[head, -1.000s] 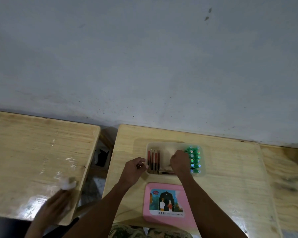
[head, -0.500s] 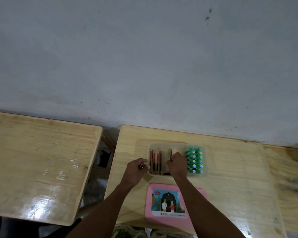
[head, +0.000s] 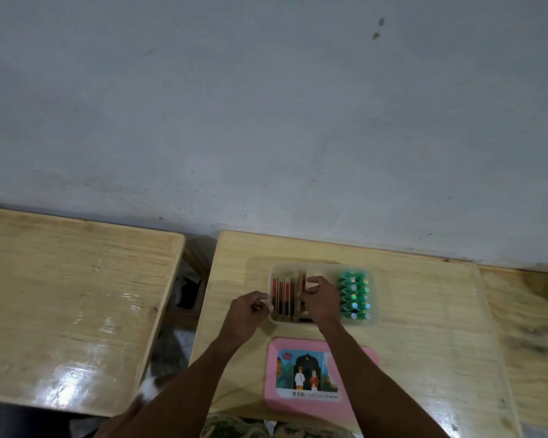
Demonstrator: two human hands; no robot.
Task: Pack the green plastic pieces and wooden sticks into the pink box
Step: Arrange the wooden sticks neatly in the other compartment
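A translucent box [head: 374, 320] sits on the middle wooden table. Its right side holds two rows of green plastic pieces [head: 354, 294]. Its left side holds several wooden sticks [head: 282, 298] with red and dark faces, standing on edge. My right hand [head: 318, 298] is inside the box, its fingers pinching one wooden stick [head: 302, 281] beside the others. My left hand [head: 250, 312] grips the box's left wall. The pink lid [head: 364, 403] with a picture label lies flat on the table, just in front of the box.
A second wooden table [head: 70, 308] stands to the left across a narrow gap. Another table surface [head: 525, 327] adjoins on the right. A grey wall runs behind the tables. A small white object [head: 149, 387] shows low in the gap beside my left forearm.
My right hand moved left from the green pieces to the sticks and now pinches one. The other person's hand and white cloth on the left table went out of view.
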